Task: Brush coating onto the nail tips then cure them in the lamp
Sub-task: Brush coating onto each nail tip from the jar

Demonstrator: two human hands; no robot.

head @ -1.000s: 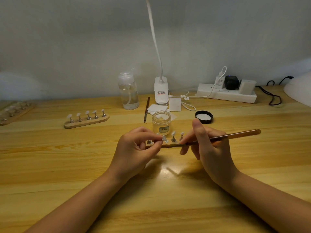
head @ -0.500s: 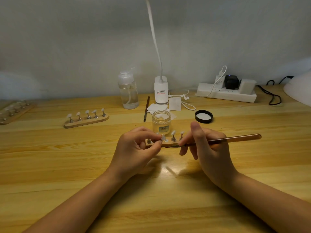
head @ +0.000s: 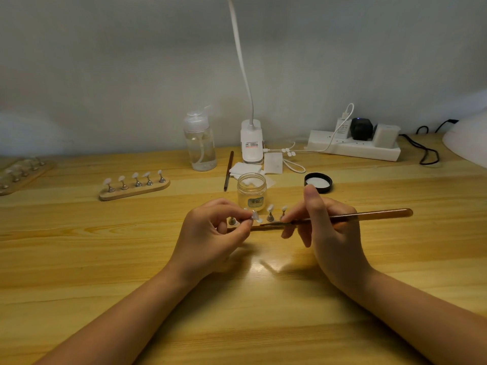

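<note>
Your left hand (head: 213,233) is curled up tight w/ thumb and forefinger pinched on one nail tip (head: 254,215), right over the wooden holder strip (head: 257,227) in the middle of the table (head: 79,259). Your right hand (head: 329,233) has the brush (head: 342,217) gripped pencil-style, handle sticking out to the right, bristle end pointing left at that pinched tip — can't tell if it's actually touching. Two more tips on pegs (head: 270,212) stand on the strip btw your hands.

Just behind the strip sits the open glass jar (head: 251,191), its black lid (head: 318,182) lying upside down to the right. Second holder w/ five tips (head: 134,187) is off to the left, well apart. Back by the wall: pump bottle (head: 199,143), white clip lamp (head: 251,143), a spare brush (head: 228,169), some white pads (head: 245,169), power strip (head: 353,150). Curved white thing at the far right edge (head: 469,140) — mostly cut off, can't say what it is.
</note>
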